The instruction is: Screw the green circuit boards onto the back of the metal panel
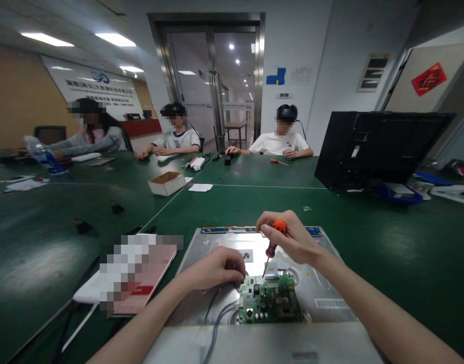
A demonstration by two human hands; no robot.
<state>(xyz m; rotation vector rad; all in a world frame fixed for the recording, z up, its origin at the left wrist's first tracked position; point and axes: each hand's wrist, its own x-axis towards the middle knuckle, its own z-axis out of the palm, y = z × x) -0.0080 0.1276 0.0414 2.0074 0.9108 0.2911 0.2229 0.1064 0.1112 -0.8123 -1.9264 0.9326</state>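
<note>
Circuit board: the green circuit board (270, 301) lies on the metal panel (323, 303), near the bottom middle of the view; the clock directions below are read from it.
Right hand: the right hand (292, 236) is closed round the screwdriver (276, 235) by its orange and black handle, with the shaft slanting down to the board's edge near twelve.
Left hand: the left hand (220, 265) has its fingers curled at the board's corner, toward ten; whether they pinch anything, I cannot tell.
Cables: grey cables (216, 326) run from the board's side at nine and bend down toward seven.
Panel edge: a blue strip (314, 231) spans the far edge, at twelve.
Desk: on the green desk (247, 205) are a pink booklet (148, 285) at nine, an open box (167, 187) between ten and eleven, and a black monitor (376, 146) between one and two.
Across: three people sit from ten to twelve.
</note>
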